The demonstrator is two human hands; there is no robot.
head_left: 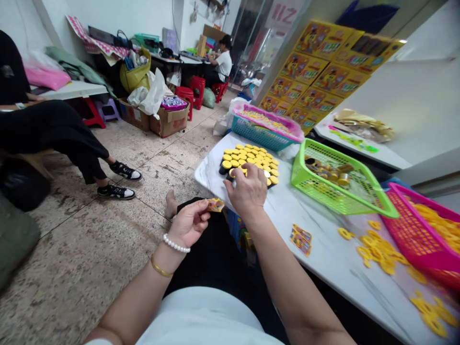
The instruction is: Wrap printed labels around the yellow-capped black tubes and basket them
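Note:
My left hand (189,223) pinches a small printed paper label (215,205) between thumb and fingers, above my lap. A pearl bracelet and a gold bangle circle that wrist. My right hand (247,189) curls over a yellow-lidded black tin (234,173) at the near edge of a tight cluster of matching tins (249,158). The cluster stands on a white marble-patterned table (323,249). More printed labels (301,239) lie on the table to the right of my right hand.
A green plastic basket (338,177) holds gold tins, a pink basket (427,225) holds yellow pieces, and a blue-and-pink basket (264,127) stands behind. Loose yellow rings (377,249) lie on the table. A seated person's legs (61,129) are at left.

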